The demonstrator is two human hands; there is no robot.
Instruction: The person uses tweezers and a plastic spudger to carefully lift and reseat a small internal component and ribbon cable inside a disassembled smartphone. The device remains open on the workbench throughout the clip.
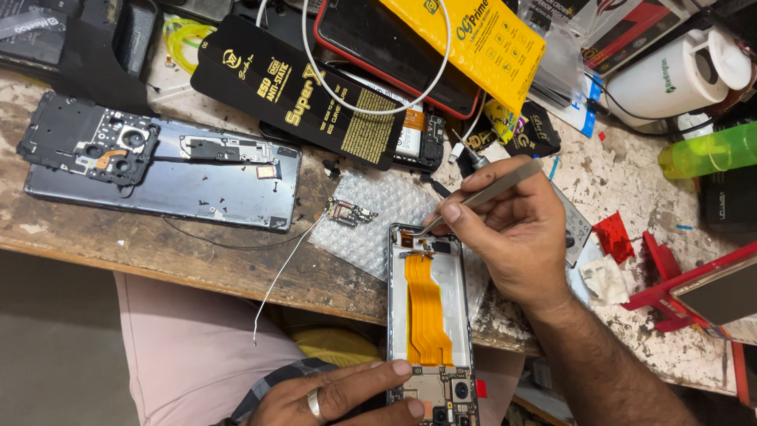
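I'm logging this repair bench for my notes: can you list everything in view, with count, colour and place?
opened phone with orange flex cable: one, silver frame, front edge of bench
metal tweezers: one, grey, tip at the phone's top end
small circuit board: one, dark, on bubble wrap
grey phone back panel: one, left on bench
black flat package: one, gold print, rear centre
yellow flat package: one, rear right
white cable: one, looped at rear
green bottle: one, right edge
red plastic pieces: several, right
left hand: ringed, holds the phone's near end
right hand: grips the tweezers
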